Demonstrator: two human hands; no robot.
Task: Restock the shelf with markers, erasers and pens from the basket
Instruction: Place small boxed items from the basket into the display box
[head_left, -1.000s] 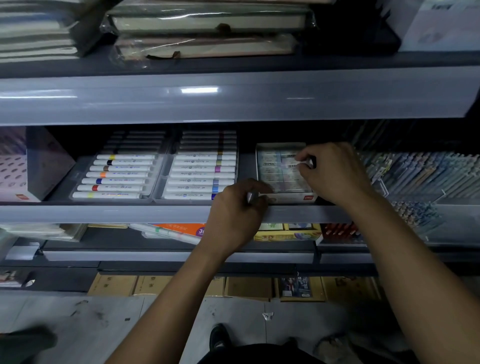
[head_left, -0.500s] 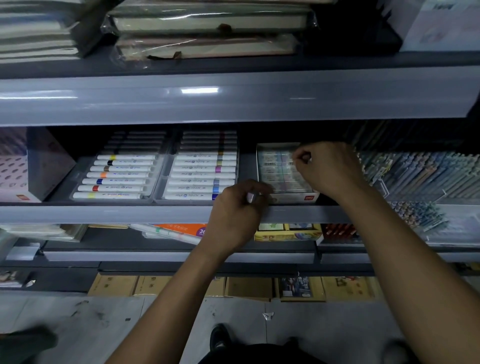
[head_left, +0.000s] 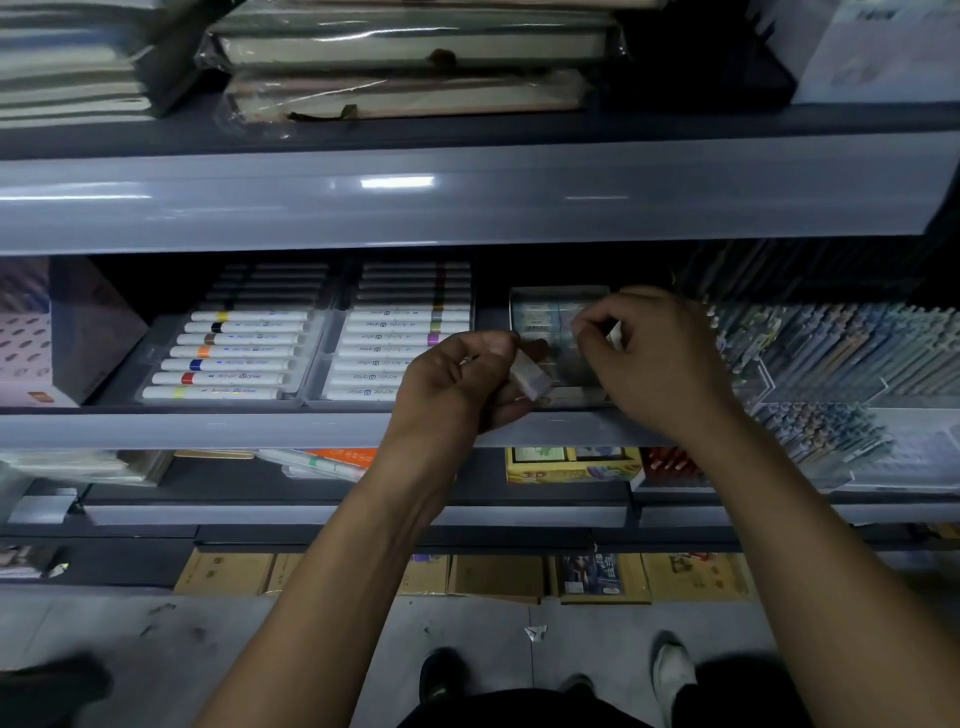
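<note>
Mid-frame, both hands crowd the eraser box (head_left: 550, 317); marker trays (head_left: 322, 353) flank it left, pen racks (head_left: 831, 358) right, the upper shelf lip (head_left: 467, 197) caps the opening.

arms (head_left: 332, 597): bare, no sleeves visible | clothing (head_left: 519, 709): dark | shoes: one black (head_left: 439, 673), one white (head_left: 672, 670)

Both bare forearms rise from lower frame edge, converging toward centre. Left hand (head_left: 457, 382) at centre, back toward camera, fingers curled, thumb and fingertips pinching small pale block at its right side. Right hand (head_left: 652, 358) just right of centre, slightly higher, knuckles up, fingers bent, thumb and forefinger tips pressed together. Hands close, not touching.
</note>
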